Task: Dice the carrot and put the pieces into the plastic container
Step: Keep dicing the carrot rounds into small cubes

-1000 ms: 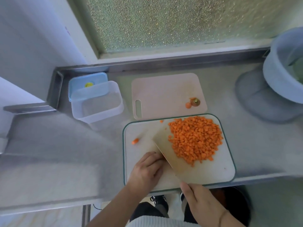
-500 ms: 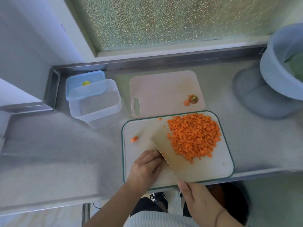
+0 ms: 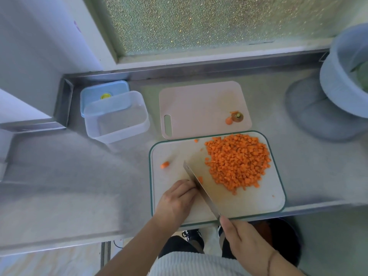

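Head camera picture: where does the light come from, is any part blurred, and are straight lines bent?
In the head view, daylight enters through the frosted textured window pane behind the steel counter; the counter's near left part looks smeared and soft, while the pile of orange diced carrot on the white green-rimmed cutting board is sharp; wide-angle distortion bends the counter's edges near the frame borders.

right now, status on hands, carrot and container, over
Right hand grips knife, blade on edge; left hand curled beside it on white cutting board. Diced carrot piled there, one stray piece. Plastic container empty, path clear.
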The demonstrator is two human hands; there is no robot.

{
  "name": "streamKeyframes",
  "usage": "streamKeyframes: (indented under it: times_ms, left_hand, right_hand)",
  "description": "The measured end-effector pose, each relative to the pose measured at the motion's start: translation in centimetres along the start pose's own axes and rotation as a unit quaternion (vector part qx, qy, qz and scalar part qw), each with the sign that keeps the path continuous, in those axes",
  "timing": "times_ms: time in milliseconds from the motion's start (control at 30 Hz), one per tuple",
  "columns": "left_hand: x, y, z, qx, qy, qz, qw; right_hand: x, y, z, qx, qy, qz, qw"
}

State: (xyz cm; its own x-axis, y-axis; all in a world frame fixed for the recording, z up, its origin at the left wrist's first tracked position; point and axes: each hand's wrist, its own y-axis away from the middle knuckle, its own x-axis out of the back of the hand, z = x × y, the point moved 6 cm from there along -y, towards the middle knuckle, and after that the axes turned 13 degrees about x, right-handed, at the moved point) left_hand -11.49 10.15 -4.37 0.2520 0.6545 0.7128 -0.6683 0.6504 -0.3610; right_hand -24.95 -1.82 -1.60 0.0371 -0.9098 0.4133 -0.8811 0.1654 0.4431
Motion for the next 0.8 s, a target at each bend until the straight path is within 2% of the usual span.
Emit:
streamKeyframes:
  times_ms: [167, 200, 233, 300, 333, 433, 533, 800]
  left_hand:
    - [0.2, 0.1, -0.4, 0.001, 0.005, -0.008, 1.0]
    - [0.2, 0.0, -0.3, 0.003, 0.009, -0.005, 1.0]
    - [0.2, 0.0, -0.3, 0.005, 0.011, -0.001, 1.0]
    - [0.3, 0.0, -0.3, 0.002, 0.012, 0.002, 1.0]
    - [0.3, -0.1, -0.3, -0.001, 0.011, 0.002, 1.0]
    - [0.3, 0.0, -0.3, -0.001, 0.011, 0.006, 1.0]
    - [0.5, -0.1, -0.3, 0.0, 0.016, 0.003, 1.0]
    - [1.0, -1.1, -1.3, -0.005, 0.02, -0.065, 0.998]
  right_hand:
    - [0.9, 0.9, -0.8, -0.011, -0.008, 0.012, 1.0]
    - [0.7, 1.5, -0.9, 0.007, 0.025, 0.02, 0.999]
    - [0.8, 2.4, -1.2, 0.041, 0.127, 0.034, 0.99]
    - [1.1, 4.0, -1.2, 0.023, 0.223, 0.057, 0.973]
    - [1.2, 4.4, -1.5, 0.021, 0.243, 0.108, 0.964]
    - [1.0, 2.6, -1.2, 0.018, 0.172, 0.089, 0.981]
    - [0.3, 0.8, 0.2, -0.015, 0.039, -0.004, 0.999]
    - [0.7, 1.2, 0.6, 0.012, -0.053, 0.009, 0.998]
